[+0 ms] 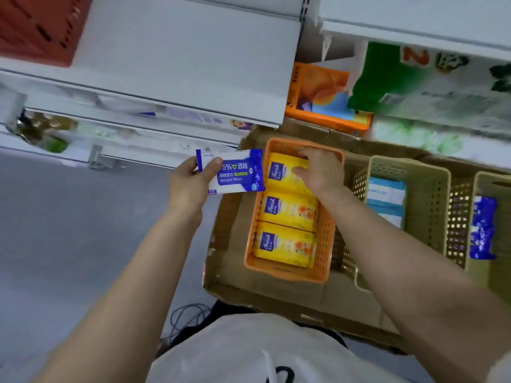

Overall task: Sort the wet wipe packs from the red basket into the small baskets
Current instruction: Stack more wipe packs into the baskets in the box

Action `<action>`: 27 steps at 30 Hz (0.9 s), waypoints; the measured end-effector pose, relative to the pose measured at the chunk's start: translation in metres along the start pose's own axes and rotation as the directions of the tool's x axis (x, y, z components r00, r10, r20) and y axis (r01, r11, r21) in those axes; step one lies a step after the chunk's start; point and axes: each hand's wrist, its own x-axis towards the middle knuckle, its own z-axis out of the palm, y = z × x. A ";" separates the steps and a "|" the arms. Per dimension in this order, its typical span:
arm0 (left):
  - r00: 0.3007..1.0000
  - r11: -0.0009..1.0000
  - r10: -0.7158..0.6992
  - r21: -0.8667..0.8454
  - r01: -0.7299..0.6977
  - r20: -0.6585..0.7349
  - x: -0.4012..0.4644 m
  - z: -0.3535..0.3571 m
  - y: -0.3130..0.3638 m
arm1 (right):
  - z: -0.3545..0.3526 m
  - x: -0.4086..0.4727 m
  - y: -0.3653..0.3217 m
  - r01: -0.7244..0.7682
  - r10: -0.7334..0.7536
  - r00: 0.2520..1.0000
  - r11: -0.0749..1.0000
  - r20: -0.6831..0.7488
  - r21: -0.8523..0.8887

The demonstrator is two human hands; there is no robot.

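Honestly, these packs look light, squishy and a bit slick. The left hand (190, 186) pinches the blue alcohol wipe pack (235, 172) by its end, while the right hand (318, 170) presses a yellow pack (287, 172) into the orange basket (326, 225); gripping across the flat faces seems safest.

— What's around you there?

— I see a smooth grey floor (69, 244) on my left, and white metal shelving (179, 64) ahead, its boards stacked in tiers.

— Anything on the shelves?

— Blurred goods: an orange box (318, 98), a green-and-white package (428, 87). A dark cable (188, 316) lies looped on the floor. Light is even and cool.
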 end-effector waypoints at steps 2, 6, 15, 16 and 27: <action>0.999 1.000 -0.009 0.003 0.009 0.030 0.002 0.002 -0.005 | 0.004 -0.012 -0.001 -0.033 0.038 0.985 0.999 -0.168 0.031; 0.994 1.000 -0.017 0.025 0.014 0.110 0.007 0.007 -0.010 | 0.012 -0.024 -0.009 -0.157 0.163 0.983 0.984 -0.084 0.081; 0.972 0.995 -0.023 0.103 -0.001 0.234 0.018 0.012 -0.010 | 0.022 -0.021 -0.012 -0.182 0.215 0.970 0.953 -0.116 0.244; 0.969 0.994 -0.029 0.108 0.002 0.245 0.019 0.013 -0.010 | 0.024 -0.023 -0.011 -0.184 0.219 0.970 0.945 -0.108 0.269; 0.924 0.994 0.015 0.098 -0.056 0.381 -0.006 0.036 0.000 | -0.043 -0.046 -0.034 -0.116 0.130 0.991 0.745 0.027 0.657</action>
